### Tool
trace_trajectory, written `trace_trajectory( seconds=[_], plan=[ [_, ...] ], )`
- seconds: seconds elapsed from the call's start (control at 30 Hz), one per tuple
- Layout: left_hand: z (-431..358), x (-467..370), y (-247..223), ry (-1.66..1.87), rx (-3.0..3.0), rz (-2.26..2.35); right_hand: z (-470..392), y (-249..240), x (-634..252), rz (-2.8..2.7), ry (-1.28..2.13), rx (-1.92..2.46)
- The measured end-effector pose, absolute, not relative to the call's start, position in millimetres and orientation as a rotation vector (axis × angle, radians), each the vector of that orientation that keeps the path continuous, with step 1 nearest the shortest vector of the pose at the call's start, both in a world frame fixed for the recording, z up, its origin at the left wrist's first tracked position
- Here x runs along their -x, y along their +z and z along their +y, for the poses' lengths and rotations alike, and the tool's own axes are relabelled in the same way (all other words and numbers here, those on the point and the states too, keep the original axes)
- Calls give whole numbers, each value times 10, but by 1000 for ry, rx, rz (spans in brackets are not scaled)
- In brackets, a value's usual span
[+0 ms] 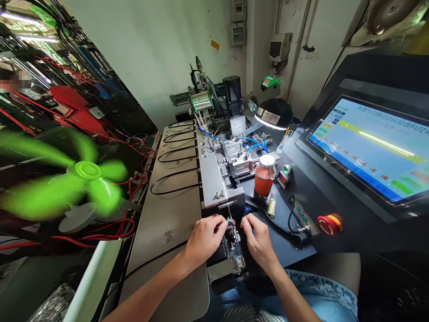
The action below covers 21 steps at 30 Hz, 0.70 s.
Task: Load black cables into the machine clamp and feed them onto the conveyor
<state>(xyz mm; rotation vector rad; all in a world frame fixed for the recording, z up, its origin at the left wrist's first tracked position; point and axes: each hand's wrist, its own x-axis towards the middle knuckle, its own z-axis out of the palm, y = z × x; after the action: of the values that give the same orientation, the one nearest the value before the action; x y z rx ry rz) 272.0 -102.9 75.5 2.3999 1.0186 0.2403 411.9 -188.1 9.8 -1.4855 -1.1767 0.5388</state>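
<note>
My left hand [206,237] is at the left side of a small metal fixture [232,235], thumb and index finger pinched together close to its top. On the other side my right hand [258,238] is curled, its thumb and index fingertips together, slightly apart from the fixture. Whatever either pinch holds is too small or hidden to make out. Just beyond the hands, a metal rail block [214,179] carries a few small metal parts [219,195] at its near end. Behind it stand pneumatic cylinders [237,156] with blue tubes.
A green fan [87,170] spins at left. On the right are a jar of red contents [264,176], a small yellowish bottle [272,205], a control box [303,217], a red emergency stop button [330,224] and a touchscreen [372,147]. Solder spools [201,102] and a lit lamp [273,114] stand behind.
</note>
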Motion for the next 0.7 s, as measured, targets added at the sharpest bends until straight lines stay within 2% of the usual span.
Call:
trace_trajectory(
  seconds=[0.33, 0.53, 0.7],
  plan=[
    [-1038, -2746, 728, 253, -2481, 1027, -1629, 50, -4068, -1306, 618, 1391],
    [-1084, -2609, 620, 588, -2752, 843, -1627, -4, -4017, -1236, 607, 1344],
    [-1069, -2558, 608, 680, -3056, 574, -1629, -23, -3975, -1172, 607, 1341]
  ],
)
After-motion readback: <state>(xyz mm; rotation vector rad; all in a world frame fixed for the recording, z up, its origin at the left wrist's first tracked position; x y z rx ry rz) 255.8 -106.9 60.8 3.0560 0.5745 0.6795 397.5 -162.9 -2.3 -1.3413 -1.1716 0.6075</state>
